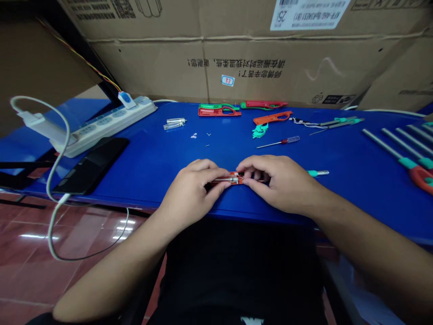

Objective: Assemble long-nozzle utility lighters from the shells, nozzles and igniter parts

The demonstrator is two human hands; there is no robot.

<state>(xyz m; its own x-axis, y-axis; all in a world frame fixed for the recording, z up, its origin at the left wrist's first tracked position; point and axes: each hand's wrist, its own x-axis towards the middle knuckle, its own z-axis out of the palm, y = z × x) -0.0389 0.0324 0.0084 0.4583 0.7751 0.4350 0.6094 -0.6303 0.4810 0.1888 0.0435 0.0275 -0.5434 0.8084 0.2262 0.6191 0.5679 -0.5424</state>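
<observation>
Casing (240,180), orange, open, inner parts showing — at near edge of blue desk (152,153), between both hands. Left hand (199,185) pinches its left end, thumb and fingers; right hand (274,180) pinches the other end, fingers curled. Beyond — red-handled screwdriver (282,142), teal pieces (260,130), orange shell (272,118). Black phone (93,164) beside power strip (111,122), left.

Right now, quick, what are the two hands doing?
Left hand: closed on one end of the small orange part.
Right hand: fingers pinching its other end.
</observation>
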